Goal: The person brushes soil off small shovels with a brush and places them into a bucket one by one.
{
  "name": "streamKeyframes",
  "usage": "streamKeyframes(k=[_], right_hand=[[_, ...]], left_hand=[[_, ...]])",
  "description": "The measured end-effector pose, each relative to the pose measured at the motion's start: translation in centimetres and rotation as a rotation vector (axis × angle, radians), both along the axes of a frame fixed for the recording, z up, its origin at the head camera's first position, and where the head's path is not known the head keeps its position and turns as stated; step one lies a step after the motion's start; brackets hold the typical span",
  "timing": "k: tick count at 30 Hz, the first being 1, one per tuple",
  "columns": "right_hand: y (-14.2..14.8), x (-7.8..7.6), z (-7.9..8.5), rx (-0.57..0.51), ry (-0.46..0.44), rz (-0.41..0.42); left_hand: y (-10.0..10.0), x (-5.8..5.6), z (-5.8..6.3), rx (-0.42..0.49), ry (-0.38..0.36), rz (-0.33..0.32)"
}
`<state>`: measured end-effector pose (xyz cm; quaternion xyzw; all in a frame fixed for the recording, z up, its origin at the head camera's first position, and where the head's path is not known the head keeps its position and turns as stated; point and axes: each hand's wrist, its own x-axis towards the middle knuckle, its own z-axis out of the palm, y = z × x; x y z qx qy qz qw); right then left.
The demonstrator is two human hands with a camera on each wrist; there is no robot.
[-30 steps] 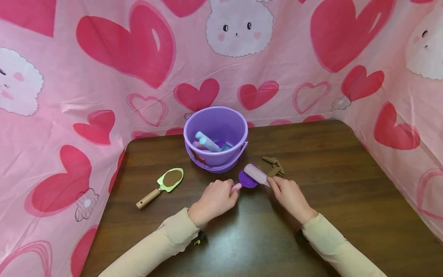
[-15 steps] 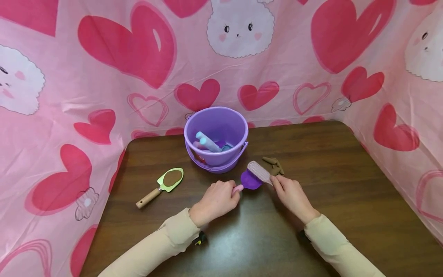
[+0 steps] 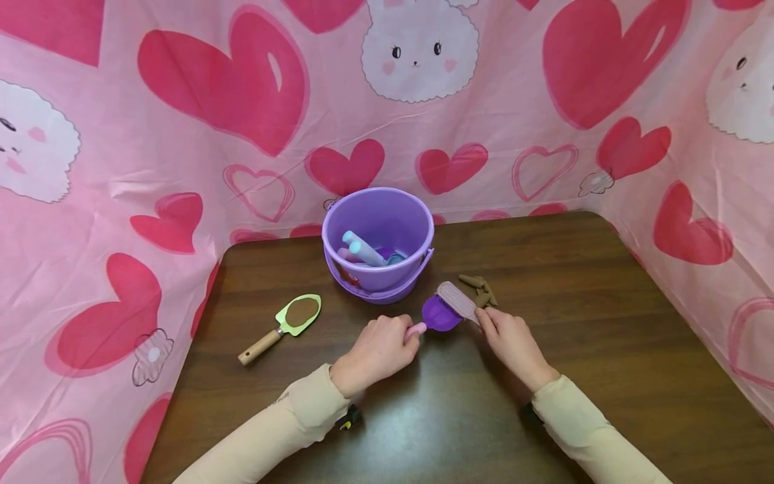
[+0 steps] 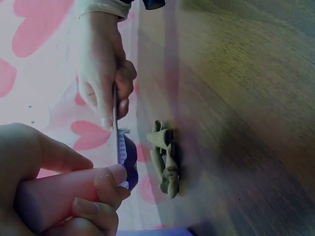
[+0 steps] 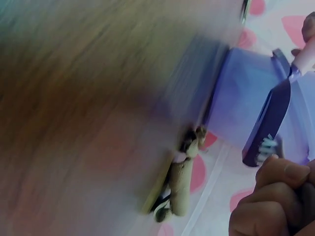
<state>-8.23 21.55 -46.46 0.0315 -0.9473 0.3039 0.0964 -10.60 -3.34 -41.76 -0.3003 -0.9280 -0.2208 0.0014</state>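
My left hand grips the pink handle of a toy shovel with a purple scoop. In the left wrist view, its fingers curl round that handle. A pale pink brush is held by its handle in my right hand. The brush lies bristles down over the right side of the scoop. Seen from the right wrist, white bristles meet the scoop's end; both tools are raised above the table. Just beyond them, several brown clay-like pieces lie in a small pile.
A purple bucket stands behind my hands, with blue-handled and pink-handled tools inside. To the left lies a green trowel with a wooden handle and a brown patch on its blade. Heart-patterned pink cloth walls the wooden table.
The brush has slid a little right across the scoop, from its middle toward its right side. My left hand and the shovel have shifted slightly right.
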Motion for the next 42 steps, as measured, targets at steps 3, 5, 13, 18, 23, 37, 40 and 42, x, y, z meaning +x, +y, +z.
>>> streamKeyframes(k=[3,5,13,18,23,37,40,42], right_hand=[[0.2,0.0,0.0,-0.007,0.005,-0.026],[0.1,0.1,0.0,-0.024,-0.005,-0.006],[-0.8,0.4,-0.2,-0.061,-0.055,0.19],[-0.6,0.2,-0.2,-0.043,-0.093,0.133],[0.4,-0.1,-0.2,-0.035,-0.094,0.039],[0.2,0.6,0.5,-0.023,-0.062,0.164],[0.3,0.5,0.8,-0.002,-0.068,0.125],[0.6,0.4,0.9,0.009,-0.077,0.088]], left_hand=[[0.0,0.1,0.0,-0.016,-0.024,-0.001],[0.0,0.1,-0.1,-0.024,-0.031,0.0],[0.1,0.2,-0.5,0.002,-0.002,0.013],[0.2,0.1,-0.3,0.031,0.014,0.008],[0.1,0.1,-0.3,0.037,0.012,0.007],[0.2,0.0,-0.2,0.005,0.019,0.011],[0.3,0.0,-0.2,0.016,0.045,0.005],[0.3,0.1,-0.2,0.021,0.058,0.004]])
